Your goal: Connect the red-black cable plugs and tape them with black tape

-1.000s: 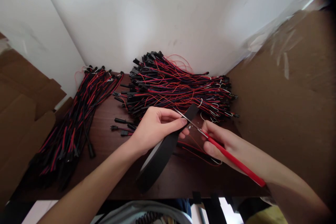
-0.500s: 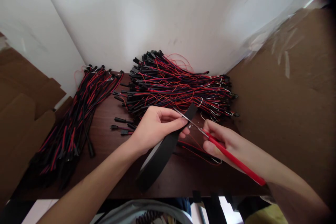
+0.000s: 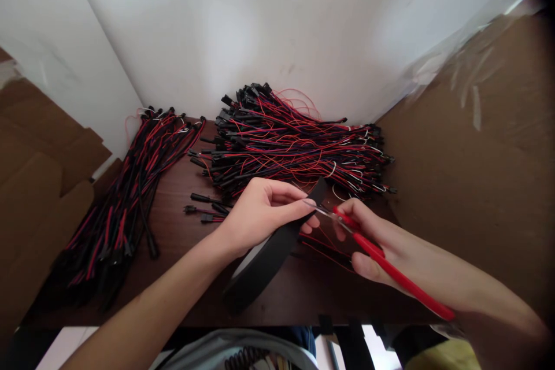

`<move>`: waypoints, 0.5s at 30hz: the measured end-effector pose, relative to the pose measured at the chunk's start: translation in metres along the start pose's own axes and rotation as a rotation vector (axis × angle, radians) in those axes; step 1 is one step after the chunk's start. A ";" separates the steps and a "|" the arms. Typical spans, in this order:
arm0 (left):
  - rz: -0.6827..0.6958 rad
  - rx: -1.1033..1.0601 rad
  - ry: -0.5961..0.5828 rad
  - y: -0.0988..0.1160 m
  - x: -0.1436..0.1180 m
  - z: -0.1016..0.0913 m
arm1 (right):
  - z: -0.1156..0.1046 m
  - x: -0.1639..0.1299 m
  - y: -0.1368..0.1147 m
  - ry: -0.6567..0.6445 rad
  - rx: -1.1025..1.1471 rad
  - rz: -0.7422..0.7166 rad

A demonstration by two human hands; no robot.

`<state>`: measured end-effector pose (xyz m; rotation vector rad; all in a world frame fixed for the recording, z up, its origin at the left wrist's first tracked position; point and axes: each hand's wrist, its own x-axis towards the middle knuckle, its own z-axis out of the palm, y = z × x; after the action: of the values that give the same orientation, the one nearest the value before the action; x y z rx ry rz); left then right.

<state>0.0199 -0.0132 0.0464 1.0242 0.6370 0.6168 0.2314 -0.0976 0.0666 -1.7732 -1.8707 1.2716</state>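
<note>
My left hand [image 3: 269, 211] pinches the free end of a roll of black tape [image 3: 260, 266] between thumb and fingers; the roll hangs below the palm, with a short strip standing up past the fingertips. In my right hand [image 3: 368, 231] is a pair of red-handled scissors [image 3: 399, 277]. Their blades point left and lie at the strip beside my left thumb, with the handles a little apart. Whether the tape is cut through I cannot tell. Behind my hands lies a big heap of red and black cables [image 3: 286, 144] with black connectors.
A second bundle of cables [image 3: 134, 185] lies on the left of the dark brown table [image 3: 173, 196]. Cardboard [image 3: 39, 144] flanks the left side, and more cardboard [image 3: 472, 156] the right. A white wall [image 3: 234, 29] closes the back.
The scissors have shifted slightly right and down, and my right thumb has moved away from the fingers as the handles spread. My left hand still grips the tape in nearly the same place.
</note>
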 end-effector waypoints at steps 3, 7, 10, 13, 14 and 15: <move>-0.015 -0.030 -0.003 0.001 0.000 0.001 | 0.001 0.002 -0.001 -0.012 -0.035 -0.013; -0.037 -0.049 0.003 0.001 -0.001 -0.001 | 0.004 0.006 -0.001 0.025 -0.122 0.032; -0.028 -0.070 0.012 0.001 -0.002 -0.004 | 0.004 0.004 0.004 0.053 -0.138 0.075; -0.021 -0.054 0.032 0.001 -0.002 -0.004 | -0.002 0.000 0.020 0.000 -0.063 0.030; -0.019 -0.045 0.039 0.001 -0.002 -0.004 | -0.004 0.000 0.027 0.003 -0.021 -0.015; -0.018 -0.037 0.042 0.001 -0.001 -0.004 | -0.006 0.000 0.034 0.050 0.017 -0.071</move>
<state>0.0159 -0.0116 0.0459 0.9720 0.6687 0.6338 0.2586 -0.0993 0.0454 -1.6986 -1.8727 1.2033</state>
